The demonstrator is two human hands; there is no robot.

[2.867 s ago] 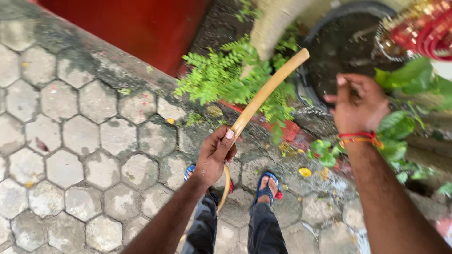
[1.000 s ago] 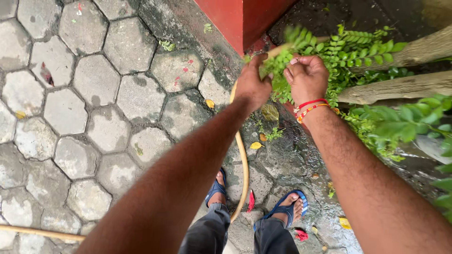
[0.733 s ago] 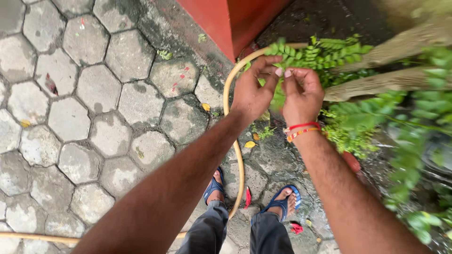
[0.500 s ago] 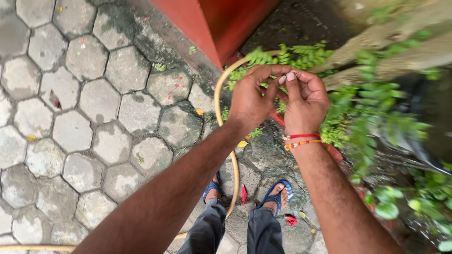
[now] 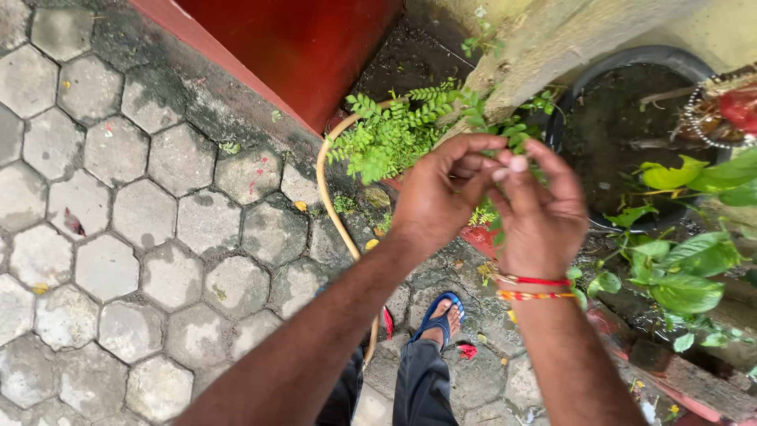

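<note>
Above the paving stones (image 5: 118,237), our left hand (image 5: 441,193) and right hand (image 5: 536,213) meet, fingertips pinched together on a small leafy sprig; what exactly is gripped we cannot tell. At 10 o'clock from them sits the fern-like plant (image 5: 386,138). Hose (image 5: 327,205) curves at 9 o'clock, lying free. Black pot (image 5: 623,118) at 2 o'clock.

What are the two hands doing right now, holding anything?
Left hand: fingers curled, fingertips meeting the right hand's; whether it grips anything cannot be told.
Right hand: fingers pinched together by the leafy plant; anything held is hidden.
</note>
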